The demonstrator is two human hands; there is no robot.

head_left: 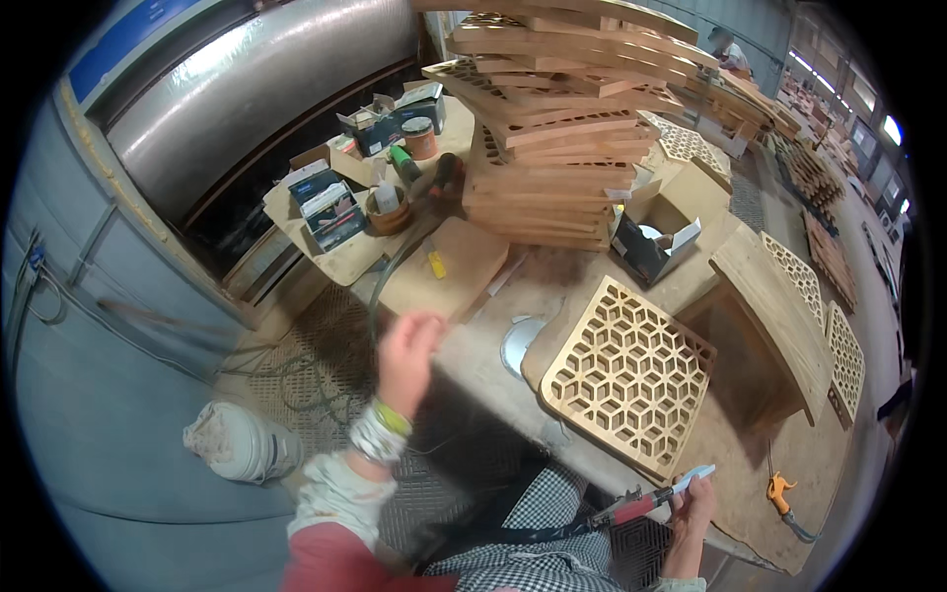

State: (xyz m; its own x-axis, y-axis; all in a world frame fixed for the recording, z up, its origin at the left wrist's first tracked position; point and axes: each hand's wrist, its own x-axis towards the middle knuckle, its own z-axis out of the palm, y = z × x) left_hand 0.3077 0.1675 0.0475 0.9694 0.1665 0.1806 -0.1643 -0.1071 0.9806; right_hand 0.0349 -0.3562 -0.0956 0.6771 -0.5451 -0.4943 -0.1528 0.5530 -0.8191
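Being gripped by the right hand (695,501), a red hand tool (633,509) is seen beside the near edge of the workbench (742,513). The fingers are bent closed around its front end, where a pale blue piece (696,477) is seen to stick out past them; whether this piece belongs to the tool cannot be told. The left hand (412,340) is blurred and is raised near the left end of the workbench, with its fingers partly curled; whether anything is held by them cannot be told.

A wooden lattice panel (631,380) is laid near the near edge of the workbench, with its nearest corner just beside the right hand. On the left side of the panel, a round white disc (518,346) is placed close to the same edge. Toward the right near corner, an orange air gun (779,488) is found. To the right of the panel, a curved wooden piece (779,316) is stood, and beyond the panel an opened dark box (646,257) is set. Toward the far edge, many wooden pieces are piled in a tall stack (562,148). Farther left, a pale table (350,266) is loaded with boxes (335,215), and on the floor a white bucket (261,449) is placed.
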